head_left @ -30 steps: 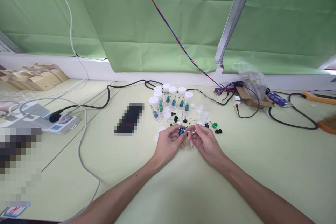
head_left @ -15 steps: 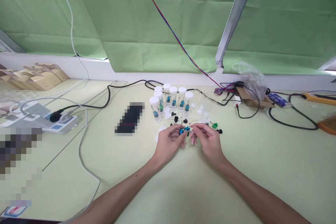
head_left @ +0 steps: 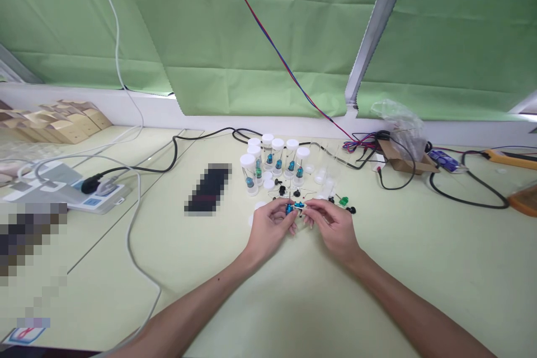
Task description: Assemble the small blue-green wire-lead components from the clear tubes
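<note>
My left hand [head_left: 272,226] is closed, thumb and fingers pinching a small blue metallic fitting [head_left: 289,208] with a thin rod standing up from it. My right hand [head_left: 331,227] is closed too, its fingertips on a second small blue metallic piece [head_left: 298,205] with a thin silver rod. Both pieces are held close together over the table; I cannot tell whether they touch. Behind the hands lie small black parts [head_left: 297,193] and thin bent wires. A green part [head_left: 344,201] lies to the right of my right hand.
Several clear tubes with white caps [head_left: 302,152] stand behind the hands, blue or green parts inside. A blurred dark object [head_left: 208,189] lies left. Power strips [head_left: 100,198] and cables are farther left. A cardboard box [head_left: 405,156] with a plastic bag stands back right.
My right hand's fingertips have shifted slightly left, and the rod by them lies at a different angle. My left hand has hardly moved.
</note>
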Available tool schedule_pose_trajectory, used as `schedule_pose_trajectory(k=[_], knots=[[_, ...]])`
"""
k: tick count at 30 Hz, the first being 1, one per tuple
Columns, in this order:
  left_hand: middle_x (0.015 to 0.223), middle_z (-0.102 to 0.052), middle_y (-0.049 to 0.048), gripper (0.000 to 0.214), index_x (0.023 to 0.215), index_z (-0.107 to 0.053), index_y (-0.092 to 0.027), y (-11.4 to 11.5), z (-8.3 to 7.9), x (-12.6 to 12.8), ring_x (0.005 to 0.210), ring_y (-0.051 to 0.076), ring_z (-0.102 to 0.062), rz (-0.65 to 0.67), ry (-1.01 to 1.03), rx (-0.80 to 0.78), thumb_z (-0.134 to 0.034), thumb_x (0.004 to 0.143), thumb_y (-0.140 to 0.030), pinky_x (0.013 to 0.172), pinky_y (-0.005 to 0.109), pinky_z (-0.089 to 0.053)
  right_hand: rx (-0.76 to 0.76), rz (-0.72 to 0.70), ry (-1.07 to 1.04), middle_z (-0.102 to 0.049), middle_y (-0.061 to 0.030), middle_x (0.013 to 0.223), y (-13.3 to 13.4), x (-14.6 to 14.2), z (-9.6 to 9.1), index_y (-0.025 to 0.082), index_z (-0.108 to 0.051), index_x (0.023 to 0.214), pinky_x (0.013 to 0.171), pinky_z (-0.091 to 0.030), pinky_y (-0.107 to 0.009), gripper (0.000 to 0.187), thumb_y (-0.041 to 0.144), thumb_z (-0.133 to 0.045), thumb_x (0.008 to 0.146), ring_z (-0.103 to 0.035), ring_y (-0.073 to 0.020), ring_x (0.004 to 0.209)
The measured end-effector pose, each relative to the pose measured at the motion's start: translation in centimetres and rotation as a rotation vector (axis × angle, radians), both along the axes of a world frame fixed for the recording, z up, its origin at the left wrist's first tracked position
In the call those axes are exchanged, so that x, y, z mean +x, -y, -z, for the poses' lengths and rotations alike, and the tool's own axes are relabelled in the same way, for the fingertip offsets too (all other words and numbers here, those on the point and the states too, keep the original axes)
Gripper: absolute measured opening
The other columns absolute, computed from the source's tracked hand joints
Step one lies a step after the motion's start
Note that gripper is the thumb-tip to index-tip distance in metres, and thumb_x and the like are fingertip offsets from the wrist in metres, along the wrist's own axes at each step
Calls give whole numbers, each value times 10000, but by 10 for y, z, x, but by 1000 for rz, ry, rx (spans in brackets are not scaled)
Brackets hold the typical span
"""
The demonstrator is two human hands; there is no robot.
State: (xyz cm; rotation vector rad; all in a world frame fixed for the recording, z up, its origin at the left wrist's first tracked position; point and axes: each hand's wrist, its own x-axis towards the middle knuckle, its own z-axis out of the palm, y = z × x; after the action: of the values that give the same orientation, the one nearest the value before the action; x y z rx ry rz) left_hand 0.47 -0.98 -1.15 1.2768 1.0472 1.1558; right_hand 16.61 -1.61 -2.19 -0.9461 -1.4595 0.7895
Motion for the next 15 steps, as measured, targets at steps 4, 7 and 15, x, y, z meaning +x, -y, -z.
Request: schedule_pose_trajectory(k=[4, 7, 15], knots=[[677, -643, -3, 260, 932, -644, -165, 0, 1, 0, 510, 118, -600, 1, -23, 21, -707, 771, -359, 532, 247, -517, 29, 16, 44, -693, -26, 748, 0, 0, -2, 228, -718, 879, 576, -515, -307, 62, 232, -660, 858, -630, -166, 600], [647, -616, -15, 264, 939, -640, -159, 0, 1, -1, 504, 116, -596, -5, -37, 20, -704, 775, -356, 525, 240, -513, 45, 17, 77, -675, -20, 708, 0, 0, -2, 210, -707, 852, 555, -506, -289, 74, 235, -641, 873, -610, -150, 572], [622, -594, -25, 260, 947, -638, -156, 0, 3, -1, 496, 117, -600, -23, -58, 43, -688, 786, -355, 512, 238, -516, 76, 21, 173, -623, -6, 632, 1, -1, -1, 174, -662, 793, 545, -483, -262, 135, 218, -590, 898, -569, -125, 534]])
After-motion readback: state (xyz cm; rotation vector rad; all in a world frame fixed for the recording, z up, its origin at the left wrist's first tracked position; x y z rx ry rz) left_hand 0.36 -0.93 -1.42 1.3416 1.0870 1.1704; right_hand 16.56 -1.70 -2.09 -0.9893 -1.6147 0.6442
